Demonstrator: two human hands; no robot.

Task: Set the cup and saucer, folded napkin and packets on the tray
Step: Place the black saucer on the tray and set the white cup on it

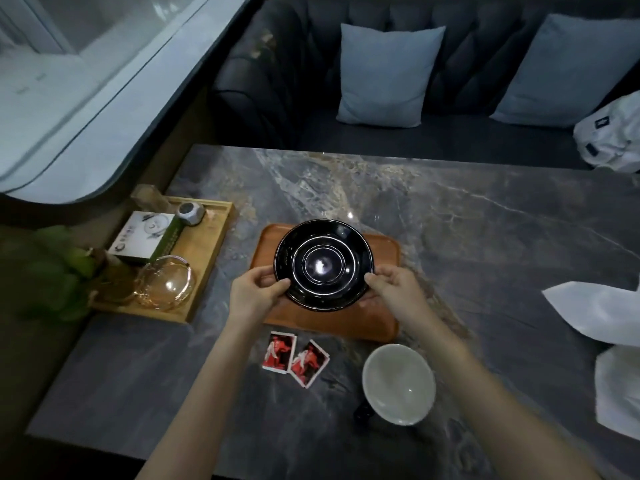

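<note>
Centrally, left hand (254, 292) and right hand (398, 291) each grip the black saucer (323, 265) above the tray (377, 327); red packets (294, 358) at 6 o'clock, print unreadable.

Dim, soft-focus view; glare on the saucer (323, 265), warped edges

Sofa cushions (388, 74), glass bowl (166, 282)
</note>
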